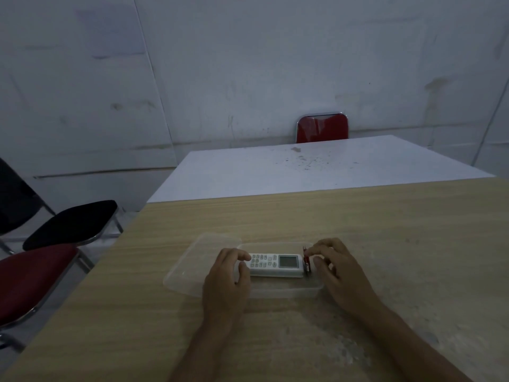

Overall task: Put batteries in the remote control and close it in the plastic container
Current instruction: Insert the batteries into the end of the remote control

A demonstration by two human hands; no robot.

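Near the wooden table's (358, 221) front edge, your left hand (228, 274) grips the light, rigid white remote (275, 264) inside the clear container (286, 292), while your right hand (334, 264) apparently pinches small, slippery red batteries (306, 262) at its end.

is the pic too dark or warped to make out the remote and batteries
Head view: dim, flat light with a bluish cast; wide-angle bending curves the wall lines and table edges. The remote control still reads clearly, with buttons and screen visible. The red batteries at its end are small, shadowed and partly hidden by the right hand; their count is unclear.
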